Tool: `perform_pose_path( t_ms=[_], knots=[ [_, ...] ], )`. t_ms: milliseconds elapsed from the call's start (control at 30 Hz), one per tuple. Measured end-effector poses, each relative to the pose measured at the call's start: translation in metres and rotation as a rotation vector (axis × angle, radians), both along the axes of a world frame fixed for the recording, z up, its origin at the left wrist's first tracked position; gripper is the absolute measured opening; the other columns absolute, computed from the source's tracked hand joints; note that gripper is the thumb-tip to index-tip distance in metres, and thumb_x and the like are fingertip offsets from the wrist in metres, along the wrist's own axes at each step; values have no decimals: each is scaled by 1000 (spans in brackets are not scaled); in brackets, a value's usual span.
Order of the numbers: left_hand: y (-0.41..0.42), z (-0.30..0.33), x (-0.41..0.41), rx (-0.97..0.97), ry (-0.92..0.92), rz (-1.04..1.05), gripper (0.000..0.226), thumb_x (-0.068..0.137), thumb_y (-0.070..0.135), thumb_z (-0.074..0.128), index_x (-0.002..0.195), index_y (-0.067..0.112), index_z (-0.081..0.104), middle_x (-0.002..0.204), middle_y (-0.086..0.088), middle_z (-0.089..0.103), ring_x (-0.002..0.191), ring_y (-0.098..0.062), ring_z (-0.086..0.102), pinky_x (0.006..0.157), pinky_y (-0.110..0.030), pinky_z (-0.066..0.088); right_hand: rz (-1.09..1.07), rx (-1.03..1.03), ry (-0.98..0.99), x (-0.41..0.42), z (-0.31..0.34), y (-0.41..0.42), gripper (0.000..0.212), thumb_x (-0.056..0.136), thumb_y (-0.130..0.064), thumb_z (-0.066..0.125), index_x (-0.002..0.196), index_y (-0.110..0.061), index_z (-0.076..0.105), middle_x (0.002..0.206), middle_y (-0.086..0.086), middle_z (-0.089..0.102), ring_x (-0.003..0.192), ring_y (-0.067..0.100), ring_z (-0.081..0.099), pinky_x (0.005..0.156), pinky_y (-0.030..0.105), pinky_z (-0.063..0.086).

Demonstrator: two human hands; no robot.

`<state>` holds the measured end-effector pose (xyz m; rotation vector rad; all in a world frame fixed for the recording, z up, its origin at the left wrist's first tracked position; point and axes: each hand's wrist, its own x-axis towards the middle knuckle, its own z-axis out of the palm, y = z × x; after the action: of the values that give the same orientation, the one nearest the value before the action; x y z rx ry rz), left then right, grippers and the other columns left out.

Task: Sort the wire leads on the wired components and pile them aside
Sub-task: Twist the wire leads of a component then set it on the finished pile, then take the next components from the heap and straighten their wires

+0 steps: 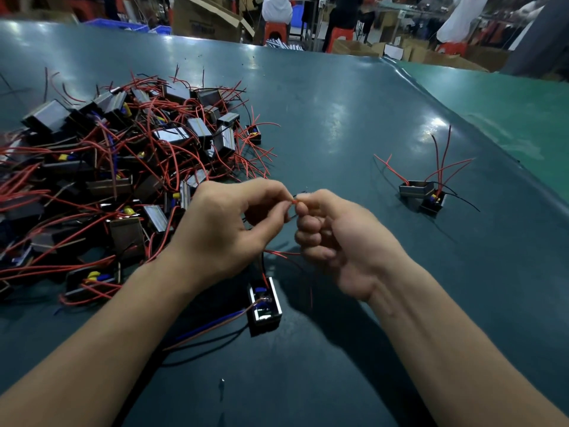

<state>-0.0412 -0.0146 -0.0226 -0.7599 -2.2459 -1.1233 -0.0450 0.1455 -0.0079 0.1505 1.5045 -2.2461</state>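
your left hand (221, 229) and your right hand (332, 238) meet over the middle of the table (338, 118), fingertips almost touching. between them you pinch the red wire leads (295, 202): the left thumb and forefinger nip the tips, and the right hand's fingers are curled in tight, closed round the same leads and a thin black one just below. the leads run down to the wired component (265, 303), a small open-topped black box that sits on the table just below your hands, toward the near edge. a blue lead (212, 325) and a black lead trail from it to the left along the table.

toward the left edge lies a big heap of components (123, 167), boxes tangled in red wire, touching one another and spilling close to your left wrist. toward the right edge, well apart from the heap, two sorted components (423, 194) stand together, touching, with their red leads sticking up.

beyond the far edge you can make out cardboard boxes (206, 20) and red stools (274, 29).
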Motion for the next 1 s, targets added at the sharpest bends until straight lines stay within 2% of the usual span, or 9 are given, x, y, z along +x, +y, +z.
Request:
perform_pose_path(
  t_ms=[133, 333, 433, 567, 633, 767, 867, 933, 1000],
  knots=[
    [1, 1, -1, 199, -136, -6, 8, 90, 6, 67, 88, 12, 71, 74, 5, 72, 55, -10, 64, 57, -17, 52, -133, 525, 737, -3, -6, 12, 9, 93, -19, 64, 85, -16, 66, 67, 3, 60, 55, 16, 57, 41, 28, 48],
    [-2, 3, -1, 320, -298, -137, 5, 89, 10, 67, 88, 13, 71, 73, -1, 73, 52, -9, 62, 55, -16, 48, -145, 779, 1153, -5, -7, 17, 13, 93, -14, 62, 86, -4, 64, 66, 2, 58, 58, 19, 57, 50, 33, 48],
    [-4, 4, -1, 339, -294, -161, 4, 89, 12, 67, 89, 12, 71, 72, -1, 73, 53, -10, 63, 56, -18, 50, -122, 688, 1062, -1, -7, 14, 19, 96, -16, 56, 79, -9, 61, 56, -4, 51, 46, 8, 47, 45, 22, 39],
    [3, 1, 2, 269, -197, -108, 4, 90, 9, 68, 90, 11, 71, 75, 3, 73, 54, -9, 66, 57, -16, 51, -81, 50, 333, 4, -1, -3, 34, 98, -13, 49, 63, -12, 50, 44, -4, 40, 35, 8, 35, 32, 13, 24],
    [6, 0, 2, 269, -201, -90, 5, 90, 7, 67, 92, 8, 72, 77, 2, 73, 60, -10, 68, 61, -20, 55, -94, -23, 195, 3, 1, -6, 36, 97, -16, 48, 61, -15, 48, 44, -5, 38, 35, 8, 35, 31, 13, 22],
    [-11, 12, -7, 425, -228, -42, 21, 93, 20, 62, 109, 8, 67, 96, -3, 75, 85, -16, 72, 78, -30, 57, -260, 451, 582, 0, 3, 11, 34, 97, -37, 55, 72, -15, 60, 52, -4, 51, 41, 12, 47, 37, 18, 35],
    [-30, 22, -15, 579, -181, 117, 23, 100, 25, 51, 109, 7, 62, 90, -2, 73, 67, -16, 66, 59, -27, 53, -361, 879, 759, 2, 5, 15, 35, 86, -57, 59, 93, -23, 62, 75, -11, 63, 68, 10, 61, 63, 36, 54],
    [-32, 21, -18, 642, -168, 187, 21, 103, 23, 48, 101, 9, 63, 79, 1, 71, 56, -15, 60, 51, -28, 49, -160, 1082, 759, 15, 3, 2, 74, 70, -77, 57, 122, -25, 55, 105, -10, 64, 95, 8, 61, 86, 39, 53],
    [-28, 19, -18, 656, -178, 205, 19, 103, 22, 48, 95, 12, 63, 71, 2, 70, 52, -15, 57, 48, -28, 46, 36, 1223, 751, 28, -3, -18, 115, 58, -89, 54, 148, -25, 23, 133, -6, 53, 120, 13, 51, 98, 40, 46]
  ],
)
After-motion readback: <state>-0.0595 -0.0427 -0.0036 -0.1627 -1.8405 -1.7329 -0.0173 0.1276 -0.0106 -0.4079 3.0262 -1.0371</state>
